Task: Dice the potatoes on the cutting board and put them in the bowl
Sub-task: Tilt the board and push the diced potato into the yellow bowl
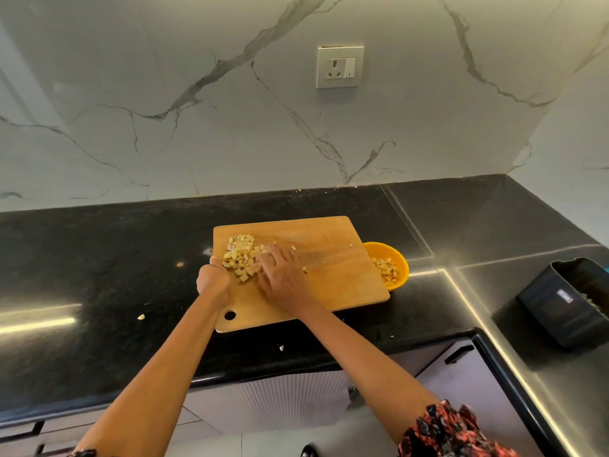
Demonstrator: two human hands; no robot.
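A wooden cutting board [329,272] lies on the black counter, its right end over the rim of an orange bowl [400,258]. A pile of diced potato [240,255] sits on the board's left part, and more dice lie in the bowl. My left hand [212,278] grips the board's left edge, thumb on top. The flat fingers of my right hand [280,275] rest against the right side of the pile. A few stray dice lie beside that hand.
A black rectangular container [566,301] stands on the counter at the right. Small potato scraps [141,317] lie on the counter left of and in front of the board. A wall socket [340,66] is on the marble backsplash. The counter edge runs just below the board.
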